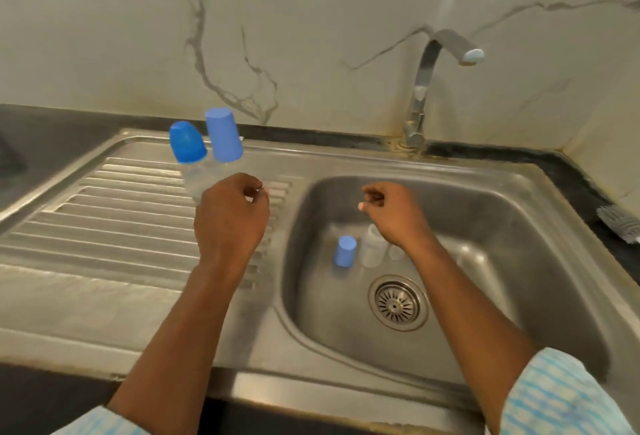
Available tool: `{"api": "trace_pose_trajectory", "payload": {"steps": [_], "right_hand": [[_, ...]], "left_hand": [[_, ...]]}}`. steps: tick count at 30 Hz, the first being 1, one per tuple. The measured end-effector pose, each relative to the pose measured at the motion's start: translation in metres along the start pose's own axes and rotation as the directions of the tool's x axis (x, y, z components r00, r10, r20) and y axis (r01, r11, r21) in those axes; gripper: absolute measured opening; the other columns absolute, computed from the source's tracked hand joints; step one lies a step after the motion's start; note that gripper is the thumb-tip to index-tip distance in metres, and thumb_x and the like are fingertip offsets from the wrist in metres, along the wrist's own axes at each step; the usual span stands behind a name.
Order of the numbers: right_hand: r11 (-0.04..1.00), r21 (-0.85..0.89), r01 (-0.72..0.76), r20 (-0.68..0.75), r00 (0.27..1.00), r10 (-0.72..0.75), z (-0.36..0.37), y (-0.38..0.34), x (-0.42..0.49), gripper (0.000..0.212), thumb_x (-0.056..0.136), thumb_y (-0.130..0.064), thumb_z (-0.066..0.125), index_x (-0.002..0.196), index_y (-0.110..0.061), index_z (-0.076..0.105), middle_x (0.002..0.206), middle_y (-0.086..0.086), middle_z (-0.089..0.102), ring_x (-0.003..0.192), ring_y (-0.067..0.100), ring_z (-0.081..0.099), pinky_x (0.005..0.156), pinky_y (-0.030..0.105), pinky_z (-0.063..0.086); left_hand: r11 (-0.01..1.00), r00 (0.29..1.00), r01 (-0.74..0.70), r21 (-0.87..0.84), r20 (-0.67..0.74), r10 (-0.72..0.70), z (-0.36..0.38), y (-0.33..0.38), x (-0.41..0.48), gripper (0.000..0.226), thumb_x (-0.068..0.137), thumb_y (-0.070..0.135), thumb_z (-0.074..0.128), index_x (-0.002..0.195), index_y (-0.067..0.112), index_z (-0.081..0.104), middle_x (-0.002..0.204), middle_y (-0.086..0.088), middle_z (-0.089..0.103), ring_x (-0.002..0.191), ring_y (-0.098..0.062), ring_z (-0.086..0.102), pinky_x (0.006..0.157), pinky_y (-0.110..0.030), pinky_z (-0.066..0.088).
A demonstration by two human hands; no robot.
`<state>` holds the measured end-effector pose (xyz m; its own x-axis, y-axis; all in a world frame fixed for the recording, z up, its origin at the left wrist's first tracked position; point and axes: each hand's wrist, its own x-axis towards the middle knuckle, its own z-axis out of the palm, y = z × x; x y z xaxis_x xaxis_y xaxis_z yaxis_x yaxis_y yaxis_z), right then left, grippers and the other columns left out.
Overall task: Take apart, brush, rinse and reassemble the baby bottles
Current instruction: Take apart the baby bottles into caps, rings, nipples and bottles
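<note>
In the sink basin (519, 261), a blue cap (345, 251) and a clear bottle body (372, 250) are standing upright side by side, long axes vertical, and are being judged light, stiff, wet-slippery plastic, best taken round the mid-wall. Beyond them, the right hand (394, 215) over the basin and the left hand (230, 216) over the drainboard (121, 227) are being held with each grip loosely curled and empty. Farther back, a round-capped bottle (188, 142) and a tall-capped bottle (224, 134) are standing together, caps pointing up.
</note>
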<state>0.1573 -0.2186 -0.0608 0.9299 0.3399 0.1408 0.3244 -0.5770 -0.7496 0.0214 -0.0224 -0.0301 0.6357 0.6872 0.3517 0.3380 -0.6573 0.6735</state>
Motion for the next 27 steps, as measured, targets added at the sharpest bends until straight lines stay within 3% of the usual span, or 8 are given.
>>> {"api": "trace_pose_trajectory", "payload": {"steps": [3,7,10,13,16,21,27], "right_hand": [[0.997,0.04,0.067,0.03,0.997,-0.068,0.034,-0.039,0.009,0.035,0.086,-0.01,0.071,0.121,-0.007,0.067,0.106,0.007,0.07,0.097,0.018,0.065,0.096,0.034,0.05],[0.986,0.135,0.102,0.06,0.992,-0.111,0.069,-0.085,0.024,0.036,0.083,-0.01,0.073,0.119,-0.009,0.068,0.101,0.007,0.071,0.095,0.02,0.067,0.096,0.035,0.051],[0.98,0.176,0.088,0.099,0.989,-0.106,0.091,-0.106,0.032,0.044,0.084,-0.013,0.074,0.126,-0.009,0.064,0.103,0.004,0.067,0.097,0.019,0.066,0.096,0.034,0.051],[0.974,0.222,0.04,0.154,0.985,-0.076,0.106,-0.113,0.038,0.06,0.083,-0.012,0.076,0.138,-0.009,0.053,0.118,0.006,0.063,0.104,0.019,0.064,0.094,0.031,0.051],[0.962,0.274,0.024,0.196,0.977,-0.08,0.118,-0.115,0.038,0.073,0.081,-0.009,0.077,0.145,-0.011,0.043,0.125,0.005,0.06,0.11,0.019,0.061,0.098,0.036,0.051],[0.928,0.363,0.088,0.179,0.97,-0.162,0.115,-0.115,0.03,0.038,0.081,-0.002,0.071,0.112,-0.024,0.064,0.104,-0.003,0.071,0.095,0.013,0.07,0.091,0.039,0.057],[0.931,0.35,0.102,0.094,0.985,-0.144,0.074,-0.098,0.01,0.037,0.084,-0.004,0.071,0.118,-0.015,0.065,0.106,0.003,0.072,0.095,0.015,0.07,0.088,0.029,0.055]], "left_hand": [[0.992,0.992,0.103,-0.066,-0.071,-0.108,-0.007,-0.014,0.002,0.029,0.093,0.027,0.065,0.119,0.015,0.068,0.111,-0.002,0.071,0.102,-0.022,0.064,0.085,-0.027,0.039],[0.975,0.979,0.187,-0.123,-0.06,-0.195,-0.01,-0.023,0.01,0.048,0.093,0.025,0.068,0.137,0.011,0.057,0.128,-0.006,0.066,0.118,-0.023,0.06,0.098,-0.031,0.042],[0.965,0.974,0.222,-0.14,-0.023,-0.227,-0.006,-0.026,0.016,0.047,0.093,0.024,0.068,0.137,0.01,0.057,0.127,-0.007,0.066,0.117,-0.024,0.06,0.089,-0.028,0.04],[0.958,0.971,0.235,-0.167,0.003,-0.238,0.001,-0.026,0.02,0.041,0.091,0.025,0.069,0.13,0.012,0.06,0.12,-0.007,0.068,0.111,-0.027,0.062,0.083,-0.028,0.039],[0.956,0.97,0.24,-0.171,0.003,-0.243,0.007,-0.029,0.025,0.04,0.091,0.029,0.069,0.128,0.016,0.059,0.116,-0.004,0.067,0.106,-0.026,0.064,0.08,-0.031,0.044],[0.961,0.977,0.213,-0.178,0.015,-0.214,0.01,-0.025,0.024,0.045,0.093,0.026,0.067,0.136,0.019,0.054,0.121,0.0,0.065,0.109,-0.02,0.062,0.079,-0.027,0.04],[0.97,0.996,0.073,-0.23,0.069,-0.059,0.022,-0.012,0.016,0.052,0.087,0.03,0.073,0.134,0.024,0.05,0.127,0.005,0.06,0.108,-0.017,0.062,0.087,-0.035,0.052]]}}
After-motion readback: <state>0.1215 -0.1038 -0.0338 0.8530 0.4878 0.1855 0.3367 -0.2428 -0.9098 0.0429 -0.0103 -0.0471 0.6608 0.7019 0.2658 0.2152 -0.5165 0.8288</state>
